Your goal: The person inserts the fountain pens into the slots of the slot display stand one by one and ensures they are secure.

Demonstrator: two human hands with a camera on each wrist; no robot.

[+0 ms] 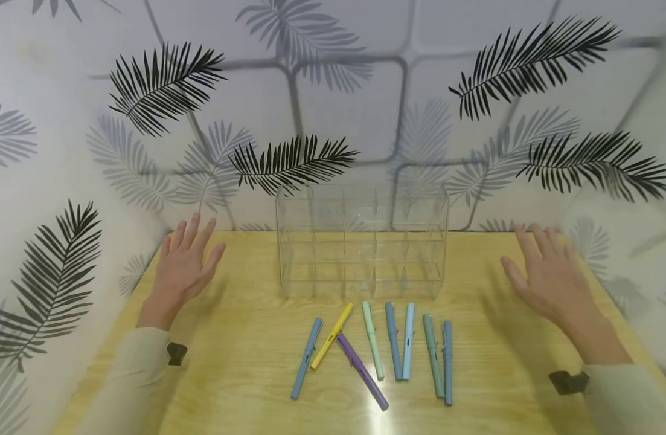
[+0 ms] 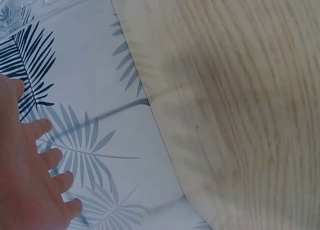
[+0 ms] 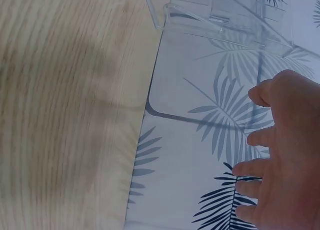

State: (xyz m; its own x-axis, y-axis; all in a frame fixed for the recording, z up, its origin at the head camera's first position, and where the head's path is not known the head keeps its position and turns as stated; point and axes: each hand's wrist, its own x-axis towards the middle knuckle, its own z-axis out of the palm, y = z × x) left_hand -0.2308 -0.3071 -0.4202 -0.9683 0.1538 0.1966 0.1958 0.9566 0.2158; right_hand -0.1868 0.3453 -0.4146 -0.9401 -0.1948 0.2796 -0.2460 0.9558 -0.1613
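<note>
Fingers spread, my left hand (image 1: 183, 266) is held over the left side of the table with nothing in it. My right hand (image 1: 550, 281) is held likewise over the right side, also holding nothing. Between them, at the table's back, stands a clear plastic organizer (image 1: 363, 241) divided into small compartments. In front of it lie several pens: a yellow pen (image 1: 333, 336) touching a purple pen (image 1: 362, 371), a blue pen (image 1: 307, 357) to their left, a mint pen (image 1: 373, 341), a light blue pen (image 1: 409, 341) and a green pen (image 1: 433, 355), with two more blue pens among them.
The wood-grain table (image 1: 229, 374) meets a white leaf-patterned backdrop (image 1: 343, 115) at its back and sides. Dark bands with small devices (image 1: 176, 353) sit at both wrists. A corner of the organizer also shows in the right wrist view.
</note>
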